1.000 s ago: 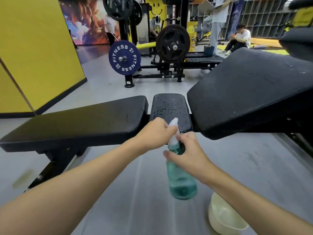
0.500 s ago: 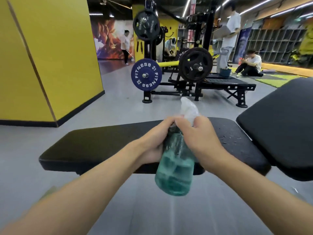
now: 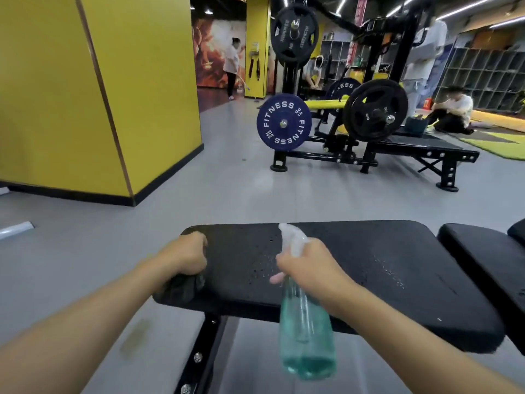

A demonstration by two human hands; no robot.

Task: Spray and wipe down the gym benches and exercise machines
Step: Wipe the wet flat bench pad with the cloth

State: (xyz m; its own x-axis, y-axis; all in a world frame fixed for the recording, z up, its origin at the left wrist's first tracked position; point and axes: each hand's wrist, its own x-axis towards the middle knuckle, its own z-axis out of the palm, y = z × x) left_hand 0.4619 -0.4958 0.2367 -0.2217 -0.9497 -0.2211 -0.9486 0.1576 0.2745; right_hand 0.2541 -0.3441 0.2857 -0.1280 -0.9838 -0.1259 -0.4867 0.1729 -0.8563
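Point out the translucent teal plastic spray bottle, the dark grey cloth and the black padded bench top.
translucent teal plastic spray bottle (image 3: 305, 336): head view, lower body.
dark grey cloth (image 3: 181, 288): head view, bunched lower fold.
black padded bench top (image 3: 383, 251): head view, bare droplet-speckled middle.

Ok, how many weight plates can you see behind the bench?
4. Front blue plate, centre; rear blue plate, partly hidden behind it; low black plate, right of both; high black plate, top centre. More may be hidden.
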